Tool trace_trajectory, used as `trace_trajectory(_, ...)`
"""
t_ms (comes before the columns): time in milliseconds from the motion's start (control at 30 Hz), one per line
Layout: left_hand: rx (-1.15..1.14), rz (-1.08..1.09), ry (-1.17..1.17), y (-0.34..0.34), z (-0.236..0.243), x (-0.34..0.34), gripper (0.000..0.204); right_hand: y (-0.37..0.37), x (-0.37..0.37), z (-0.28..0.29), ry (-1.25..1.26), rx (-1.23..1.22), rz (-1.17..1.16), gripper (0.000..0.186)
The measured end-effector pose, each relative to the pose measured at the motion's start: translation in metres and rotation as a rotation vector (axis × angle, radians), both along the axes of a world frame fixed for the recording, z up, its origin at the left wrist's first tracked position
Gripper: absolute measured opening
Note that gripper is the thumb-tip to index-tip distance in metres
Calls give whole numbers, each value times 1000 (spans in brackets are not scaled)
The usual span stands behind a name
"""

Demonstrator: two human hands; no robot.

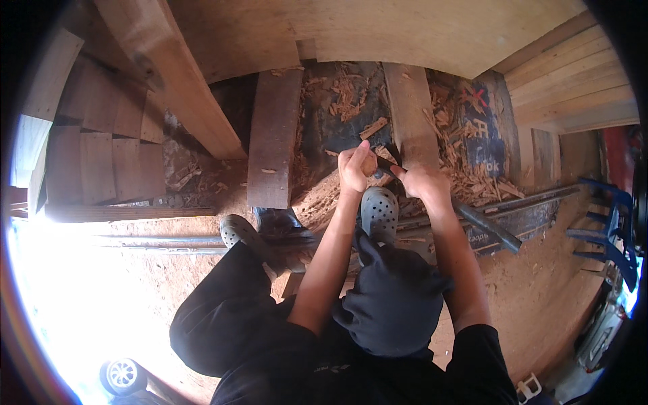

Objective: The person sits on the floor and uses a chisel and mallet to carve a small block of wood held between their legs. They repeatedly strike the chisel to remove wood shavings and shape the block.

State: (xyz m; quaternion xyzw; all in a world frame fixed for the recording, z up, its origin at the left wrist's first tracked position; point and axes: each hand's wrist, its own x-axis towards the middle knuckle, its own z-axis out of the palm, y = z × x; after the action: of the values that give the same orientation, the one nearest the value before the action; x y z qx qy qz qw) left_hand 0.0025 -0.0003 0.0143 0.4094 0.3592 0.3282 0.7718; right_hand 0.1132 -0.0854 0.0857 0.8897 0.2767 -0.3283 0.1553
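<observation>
My left hand (pixel 355 167) is closed, thumb up, around a piece with a rounded wooden end (pixel 369 164); its full shape is hidden. Close beside it, my right hand (pixel 424 182) is curled around a dark tool, whose dark metal part (pixel 385 167) shows between my hands. A grey pipe-like bar (pixel 491 228) slants out below my right wrist; whether it belongs to the tool I cannot tell. My grey clog (pixel 380 210) rests just under the hands, by a wooden plank (pixel 413 115). Wood chips (pixel 351 94) lie scattered around.
A brown board (pixel 273 142) lies to the left, with a thick beam (pixel 172 74) slanting behind it. Stacked boards (pixel 111 158) stand farther left. Long metal pipes (pixel 175 246) cross the floor. A blue plastic chair (pixel 607 229) is at right. A large wood panel (pixel 378 34) spans the far side.
</observation>
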Motion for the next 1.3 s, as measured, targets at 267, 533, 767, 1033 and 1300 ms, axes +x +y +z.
trace_trajectory(267, 30, 48, -7, -3, 4, 7, 49, -9, 6, -7, -6, 133, -3, 70)
trace_trajectory(533, 222, -20, 328, -2, -20, 42, 50, -6, 12, -9, 46, 64, 1, 65)
trace_trajectory(767, 149, 7, 324, -5, -21, 42, 48, -15, 13, -36, -49, 149, 107, 62)
trace_trajectory(1033, -3, -136, -125, 1, -4, -6, 40, -17, 5, -29, -114, 174, 127, 64)
trace_trajectory(1300, 123, 38, 97, -8, -14, 23, 43, -8, 3, -17, -40, 82, 77, 67)
